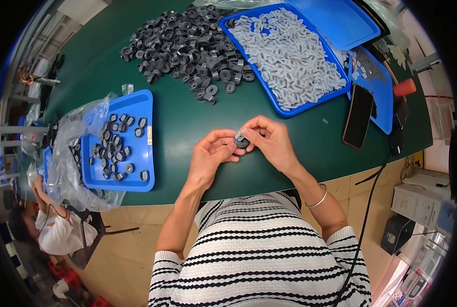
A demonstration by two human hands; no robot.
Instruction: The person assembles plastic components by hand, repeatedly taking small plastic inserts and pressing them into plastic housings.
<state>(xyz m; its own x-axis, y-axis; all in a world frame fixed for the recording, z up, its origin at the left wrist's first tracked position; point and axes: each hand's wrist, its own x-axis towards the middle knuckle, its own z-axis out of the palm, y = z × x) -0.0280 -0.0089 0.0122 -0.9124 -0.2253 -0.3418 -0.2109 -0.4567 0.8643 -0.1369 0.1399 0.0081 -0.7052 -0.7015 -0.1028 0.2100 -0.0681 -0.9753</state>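
Over the near part of the green table, my left hand [212,153] grips a small round dark grey plastic part [242,142] between thumb and fingers. My right hand [270,141] pinches a small pale translucent plastic piece [239,135] against the top of that part. Both hands meet at the part and hide some of it. Beyond them lies a big loose heap of dark grey ring-shaped parts [187,48]. A blue tray [277,109] full of pale plastic pieces [290,61] stands to the right of the heap.
At the left, a blue tray [136,183] holds several dark round parts, with a clear plastic bag [67,163] beside it. A phone [358,116] rests at the right on another blue tray [384,120]. A black cable [364,220] hangs nearby. Another person [60,230] sits at far left.
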